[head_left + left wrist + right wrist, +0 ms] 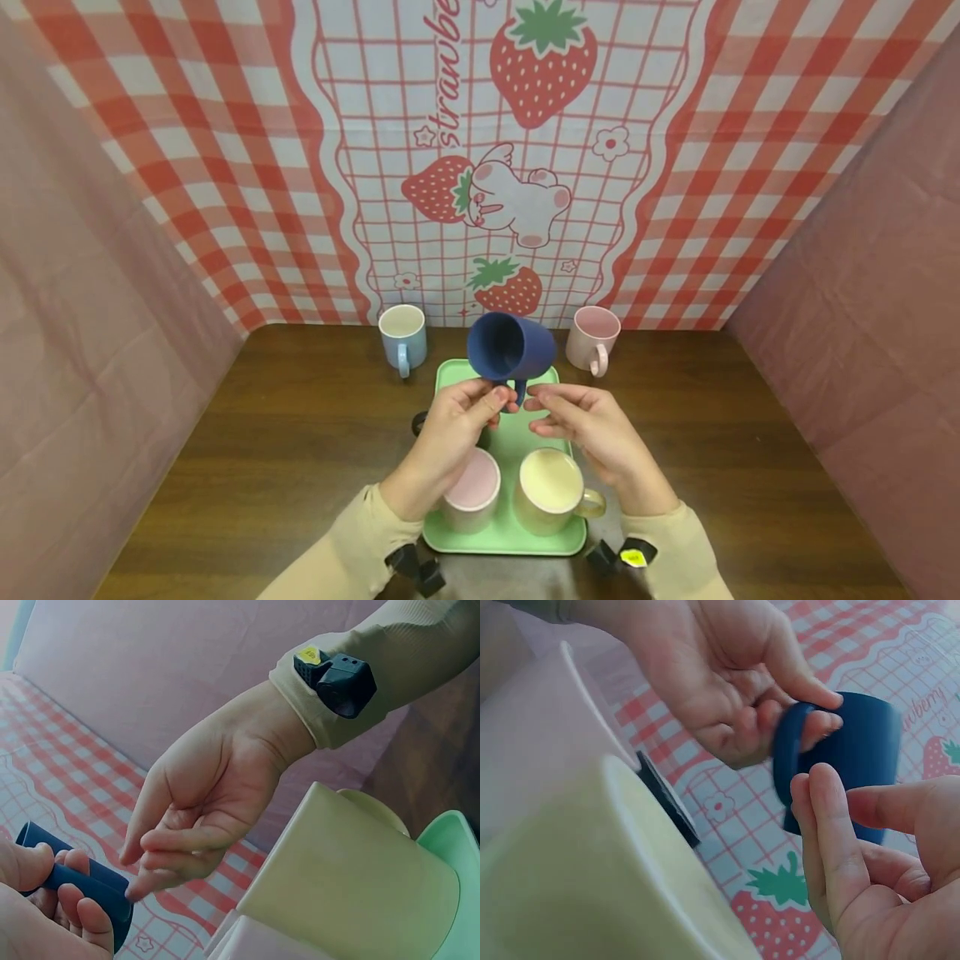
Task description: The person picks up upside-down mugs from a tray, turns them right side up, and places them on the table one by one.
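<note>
Yellow mug [570, 881] nearest; left grip [450, 427] holds navy mug [536, 343], right grip [588, 419] loose; azure mug [414, 346], head view only.

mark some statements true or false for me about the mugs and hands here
1. The left hand grips the handle of the dark blue mug. True.
2. The yellow mug stands upright on the green tray. True.
3. The right hand grips the yellow mug. False: the right hand is close to the dark blue mug, its fingers relaxed.
4. The light blue mug stands on the green tray. False: the light blue mug stands on the wooden table.
5. The dark blue mug is held tilted. True.
</note>
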Available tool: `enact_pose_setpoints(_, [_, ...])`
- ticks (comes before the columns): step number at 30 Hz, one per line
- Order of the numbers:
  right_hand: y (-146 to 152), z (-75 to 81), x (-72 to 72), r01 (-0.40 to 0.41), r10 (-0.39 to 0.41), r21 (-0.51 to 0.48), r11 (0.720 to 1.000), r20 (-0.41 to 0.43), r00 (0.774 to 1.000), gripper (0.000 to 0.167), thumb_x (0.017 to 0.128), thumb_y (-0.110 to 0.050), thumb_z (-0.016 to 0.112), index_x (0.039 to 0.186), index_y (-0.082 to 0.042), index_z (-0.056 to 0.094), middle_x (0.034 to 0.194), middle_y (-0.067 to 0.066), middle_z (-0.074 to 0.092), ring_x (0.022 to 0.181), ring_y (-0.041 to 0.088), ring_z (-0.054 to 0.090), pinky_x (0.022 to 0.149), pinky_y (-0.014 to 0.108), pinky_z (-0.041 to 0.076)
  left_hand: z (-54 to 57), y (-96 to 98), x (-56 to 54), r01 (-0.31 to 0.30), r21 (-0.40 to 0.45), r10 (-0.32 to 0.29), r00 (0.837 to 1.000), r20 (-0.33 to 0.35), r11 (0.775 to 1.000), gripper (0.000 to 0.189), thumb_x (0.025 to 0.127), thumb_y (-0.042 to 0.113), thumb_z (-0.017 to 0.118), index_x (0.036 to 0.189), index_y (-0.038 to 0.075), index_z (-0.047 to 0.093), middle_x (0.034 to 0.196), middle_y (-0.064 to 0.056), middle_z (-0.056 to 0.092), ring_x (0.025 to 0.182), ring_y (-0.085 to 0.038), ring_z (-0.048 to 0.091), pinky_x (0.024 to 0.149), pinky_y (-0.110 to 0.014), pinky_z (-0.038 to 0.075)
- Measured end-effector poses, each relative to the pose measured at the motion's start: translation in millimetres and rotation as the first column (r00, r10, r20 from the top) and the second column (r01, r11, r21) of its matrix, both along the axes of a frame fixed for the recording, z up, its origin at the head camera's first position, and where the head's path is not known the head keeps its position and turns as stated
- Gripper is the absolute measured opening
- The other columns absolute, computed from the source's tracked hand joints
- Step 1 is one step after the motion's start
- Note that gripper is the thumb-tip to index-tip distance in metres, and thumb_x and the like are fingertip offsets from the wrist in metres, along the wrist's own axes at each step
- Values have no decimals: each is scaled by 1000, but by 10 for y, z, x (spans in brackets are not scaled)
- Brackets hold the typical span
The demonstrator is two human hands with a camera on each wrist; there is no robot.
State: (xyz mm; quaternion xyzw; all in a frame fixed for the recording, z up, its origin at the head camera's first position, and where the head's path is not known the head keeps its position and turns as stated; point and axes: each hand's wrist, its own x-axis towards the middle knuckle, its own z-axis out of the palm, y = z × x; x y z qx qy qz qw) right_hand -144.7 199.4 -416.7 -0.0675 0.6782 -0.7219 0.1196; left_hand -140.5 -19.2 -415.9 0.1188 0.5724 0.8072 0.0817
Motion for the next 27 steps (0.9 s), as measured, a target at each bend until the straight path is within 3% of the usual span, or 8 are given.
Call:
enact_pose_setpoints(8, [193,32,-39,-4,5,112,994,-11,1000,40,110,-11,66,137,19,62,109,14,78,88,17,79,86,34,65,-28,-26,-22,-14,0,14,1000,28,1000,14,109,5,64,102,4,76,90,3,76,84,-10,65,74,-25,48])
enact_pose_setpoints(17, [434,-63,-112,-30,43,286,958,-39,998,39,109,-10,68,135,18,65,111,25,77,93,27,79,83,34,66,-7,-62,-30,-47,-11,48,996,81,999,16,110,5,63,102,2,77,88,1,76,82,-10,63,72,-23,48])
enact_pose_setpoints(22, [550,-133,-165,0,19,328,945,-56,998,38,108,-10,68,133,19,66,115,33,75,92,26,79,81,32,66,23,-80,-39,-52,-7,53,996,69,999,16,110,5,63,103,-1,76,87,1,76,78,-12,60,70,-23,47])
enact_pose_setpoints(27, [647,-167,-184,44,-19,340,940,-76,997,37,107,-7,69,134,19,65,113,32,76,89,21,79,79,30,65,38,-96,-52,-58,2,58,997,48,998,17,109,3,64,103,-8,75,85,-1,75,75,-14,57,69,-23,47])
